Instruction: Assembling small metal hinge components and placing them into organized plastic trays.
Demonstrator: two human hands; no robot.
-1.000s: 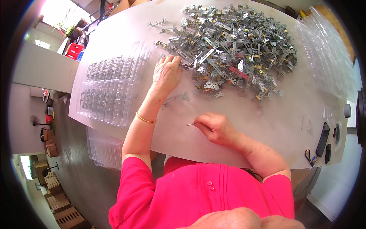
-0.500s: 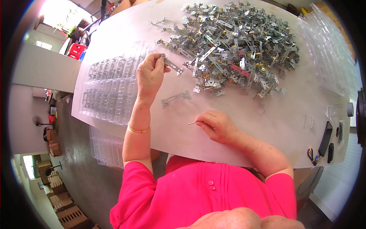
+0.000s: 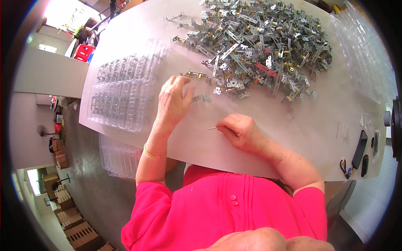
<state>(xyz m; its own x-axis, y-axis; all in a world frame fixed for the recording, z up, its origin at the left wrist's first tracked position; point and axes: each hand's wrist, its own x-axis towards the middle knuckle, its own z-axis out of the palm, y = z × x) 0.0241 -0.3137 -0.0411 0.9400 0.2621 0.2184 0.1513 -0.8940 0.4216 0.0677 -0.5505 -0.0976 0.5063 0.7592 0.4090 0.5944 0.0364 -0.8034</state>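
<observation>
My left hand (image 3: 172,99) hovers over the table with thumb and forefinger apart and nothing visibly held. Just beyond its fingertips lies a metal bracket (image 3: 197,75) with brass-coloured bits. A second grey bracket (image 3: 202,98) lies beside the thumb, its left part hidden by the hand. Closer to me, my right hand (image 3: 240,131) is closed on a thin metal rod (image 3: 212,128) whose tip points left. A large heap of similar metal brackets (image 3: 264,46) covers the far middle of the table.
Clear plastic trays (image 3: 125,90) with metal parts in their slots lie at the left. More clear trays (image 3: 119,157) stand below the table's left edge. Stacked clear plastic trays (image 3: 362,54) rise at the far right. A black phone (image 3: 359,149) and keys (image 3: 348,172) lie near the right edge.
My left hand has let go of the bracket, which now lies near the heap, and has moved nearer to me and right, to the other bracket. The right hand has barely moved.
</observation>
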